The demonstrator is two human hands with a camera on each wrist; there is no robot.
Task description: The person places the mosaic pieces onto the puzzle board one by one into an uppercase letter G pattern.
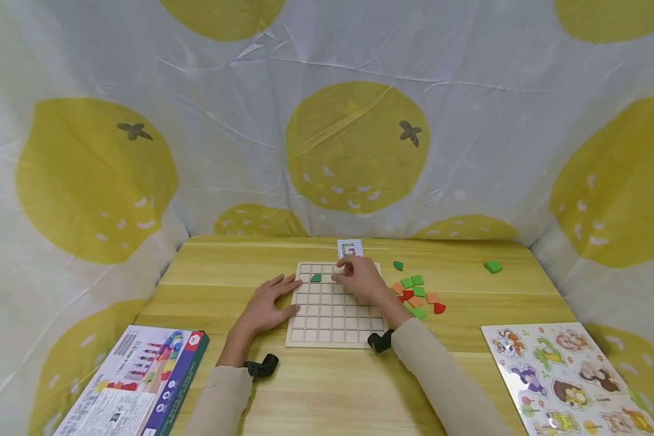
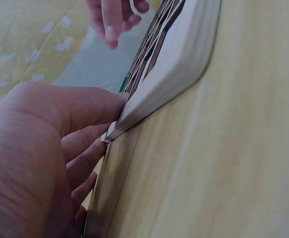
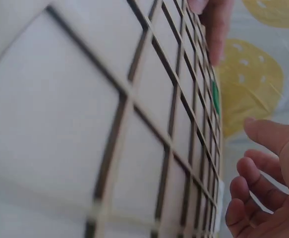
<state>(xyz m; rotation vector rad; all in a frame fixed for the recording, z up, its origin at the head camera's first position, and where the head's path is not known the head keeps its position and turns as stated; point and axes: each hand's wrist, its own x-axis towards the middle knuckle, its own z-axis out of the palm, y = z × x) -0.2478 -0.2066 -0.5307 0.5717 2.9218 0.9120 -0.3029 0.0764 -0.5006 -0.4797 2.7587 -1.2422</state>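
Touching wooden grid board (image 1: 333,312) along left edge with outstretched left hand (image 1: 267,304); hovering over far half with loosely curled, empty right hand (image 1: 361,280) (gap left to green quarter-round tile (image 1: 316,278), in cell near far-left corner).

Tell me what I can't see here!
- Head view: some squares of the grid board, behind the right hand.
- Head view: details on the pattern card, too small.
- Head view: near end of the box, cut off by bottom edge.
- Right wrist view: most of the left hand, cut off by top edge.
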